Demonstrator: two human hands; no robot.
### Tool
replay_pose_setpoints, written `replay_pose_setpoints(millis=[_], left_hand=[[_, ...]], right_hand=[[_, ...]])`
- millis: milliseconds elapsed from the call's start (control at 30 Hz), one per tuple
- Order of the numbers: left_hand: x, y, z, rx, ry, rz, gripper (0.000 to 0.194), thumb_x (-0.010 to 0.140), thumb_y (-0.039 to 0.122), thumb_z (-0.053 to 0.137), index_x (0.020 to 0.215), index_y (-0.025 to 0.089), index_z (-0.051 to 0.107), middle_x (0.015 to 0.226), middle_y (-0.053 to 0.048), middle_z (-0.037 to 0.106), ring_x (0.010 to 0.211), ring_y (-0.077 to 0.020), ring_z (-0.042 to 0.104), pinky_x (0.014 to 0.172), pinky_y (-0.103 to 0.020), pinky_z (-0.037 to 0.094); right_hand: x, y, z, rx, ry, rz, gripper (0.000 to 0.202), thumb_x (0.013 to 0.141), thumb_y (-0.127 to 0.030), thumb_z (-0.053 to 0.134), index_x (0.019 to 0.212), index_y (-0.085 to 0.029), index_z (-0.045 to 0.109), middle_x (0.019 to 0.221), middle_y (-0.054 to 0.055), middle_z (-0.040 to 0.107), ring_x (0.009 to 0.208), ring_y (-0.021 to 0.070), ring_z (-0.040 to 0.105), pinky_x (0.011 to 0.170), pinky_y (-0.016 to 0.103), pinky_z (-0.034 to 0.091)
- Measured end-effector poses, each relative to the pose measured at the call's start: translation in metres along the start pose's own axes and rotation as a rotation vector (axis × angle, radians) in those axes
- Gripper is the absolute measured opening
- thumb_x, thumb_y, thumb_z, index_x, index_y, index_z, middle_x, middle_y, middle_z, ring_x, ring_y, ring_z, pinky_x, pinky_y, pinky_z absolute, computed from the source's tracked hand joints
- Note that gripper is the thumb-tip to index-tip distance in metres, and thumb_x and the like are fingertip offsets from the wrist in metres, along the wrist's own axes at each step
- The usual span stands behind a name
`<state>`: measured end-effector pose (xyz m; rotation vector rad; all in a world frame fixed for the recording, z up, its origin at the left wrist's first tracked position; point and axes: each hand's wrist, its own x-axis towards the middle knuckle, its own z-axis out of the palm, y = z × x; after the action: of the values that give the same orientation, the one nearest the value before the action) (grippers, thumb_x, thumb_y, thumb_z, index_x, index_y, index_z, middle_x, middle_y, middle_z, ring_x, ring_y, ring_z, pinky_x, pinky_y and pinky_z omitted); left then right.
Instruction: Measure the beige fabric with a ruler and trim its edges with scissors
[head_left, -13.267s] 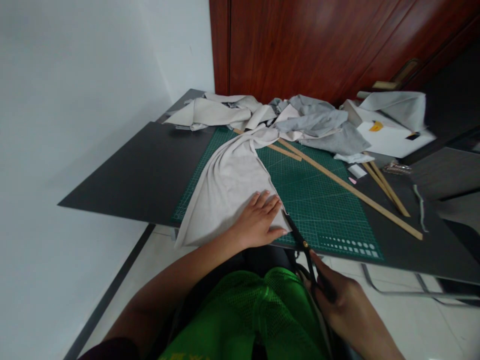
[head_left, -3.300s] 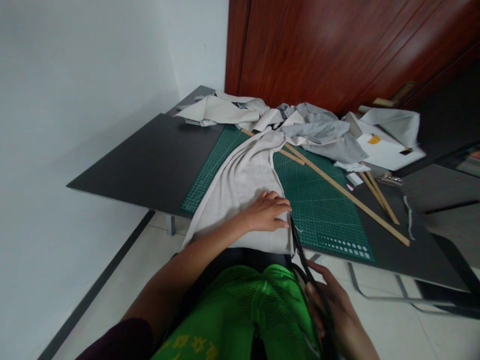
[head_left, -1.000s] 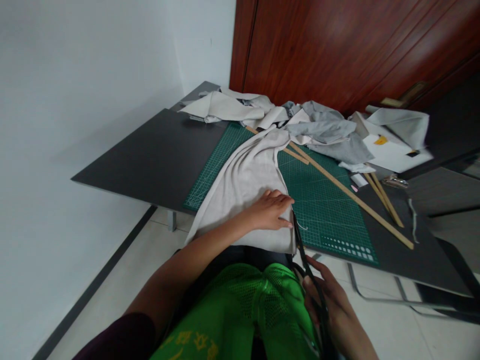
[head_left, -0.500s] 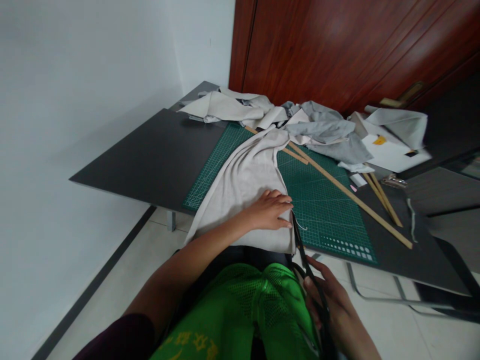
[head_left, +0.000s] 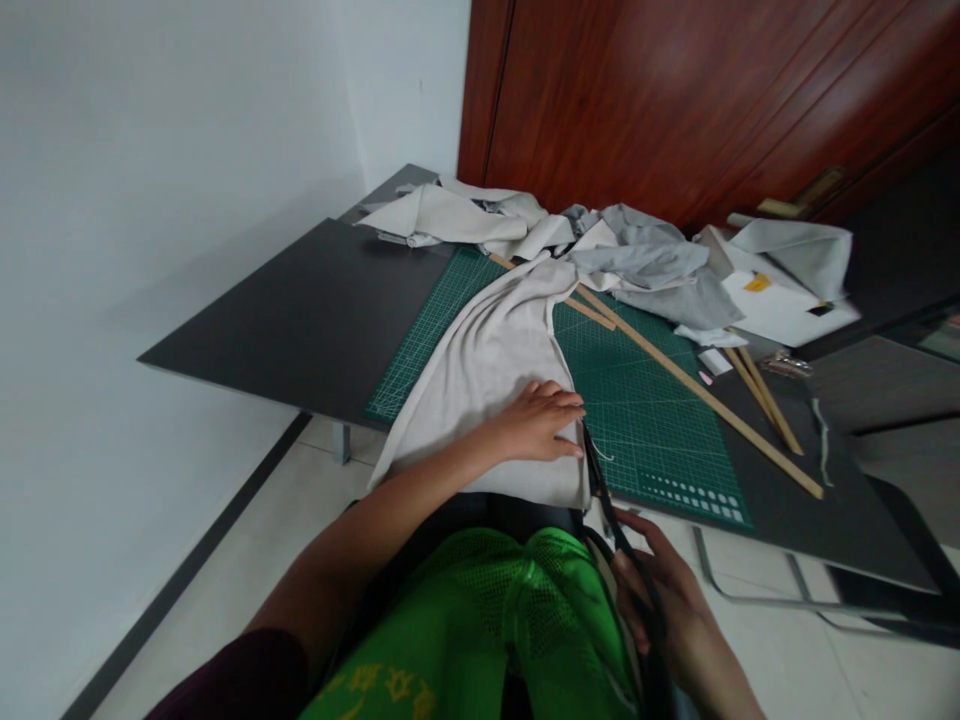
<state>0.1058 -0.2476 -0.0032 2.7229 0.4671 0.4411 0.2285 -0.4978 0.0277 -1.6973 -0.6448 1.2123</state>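
A light beige cloth (head_left: 499,355) lies over a green cutting mat (head_left: 637,420) and reaches the table's front edge. My left hand (head_left: 541,422) rests on it near its right edge, palm down with the fingers spread, holding nothing. My right hand (head_left: 656,580) grips black scissors (head_left: 609,515) by the handles, just beyond the front edge. The scissors' blades point up along the cloth's right edge, close to my left fingertips. A loose thread curls on the mat beside them.
Wooden strips (head_left: 697,388) lie across the mat and the dark table (head_left: 300,320). Crumpled grey and beige cloths (head_left: 645,255) are heaped along the back, with a white box (head_left: 787,300) at the right. A wall stands at the left, a wooden door behind.
The scissors and my right hand have shifted very slightly. My left hand and the cloth hold the same place.
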Motion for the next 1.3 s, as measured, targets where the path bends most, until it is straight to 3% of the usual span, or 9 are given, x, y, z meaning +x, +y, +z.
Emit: replay_pose_setpoints(millis=[300,533,900,1300], left_hand=[[0.001,0.0,0.002,-0.012,0.014,-0.014,0.06,0.093,0.048,0.076,0.143,0.023,0.053,0.153,-0.01,0.057,0.134,-0.0317,0.051,0.11,-0.046,0.039],[0.001,0.002,0.002,-0.001,0.034,-0.029,0.064,0.091,0.048,0.079,0.139,0.016,0.051,0.148,-0.014,0.058,0.134,-0.032,0.052,0.111,-0.044,0.04],[0.0,0.001,0.003,0.027,0.022,-0.012,0.057,0.094,0.05,0.073,0.142,0.022,0.056,0.155,-0.01,0.054,0.14,-0.0334,0.047,0.112,-0.048,0.039],[0.001,0.003,0.0,0.029,-0.011,-0.04,0.059,0.094,0.052,0.074,0.14,0.02,0.057,0.16,-0.011,0.053,0.146,-0.0315,0.043,0.115,-0.046,0.037]], right_hand=[[0.01,-0.001,-0.002,-0.108,-0.036,-0.027,0.073,0.089,-0.067,0.072,0.144,-0.024,0.054,0.054,-0.012,0.048,0.039,0.0118,0.039,0.04,0.025,0.028],[0.014,0.005,-0.008,-0.155,-0.083,-0.037,0.08,0.09,-0.067,0.072,0.152,-0.023,0.047,0.059,-0.01,0.053,0.041,0.0121,0.043,0.041,0.025,0.032],[0.011,0.006,-0.005,-0.159,-0.099,-0.044,0.077,0.09,-0.07,0.069,0.149,-0.024,0.049,0.063,-0.009,0.055,0.042,0.0117,0.045,0.04,0.025,0.033],[0.011,0.01,-0.001,-0.162,-0.072,-0.039,0.075,0.09,-0.067,0.071,0.149,-0.025,0.048,0.064,-0.008,0.057,0.043,0.0123,0.046,0.041,0.025,0.034]])
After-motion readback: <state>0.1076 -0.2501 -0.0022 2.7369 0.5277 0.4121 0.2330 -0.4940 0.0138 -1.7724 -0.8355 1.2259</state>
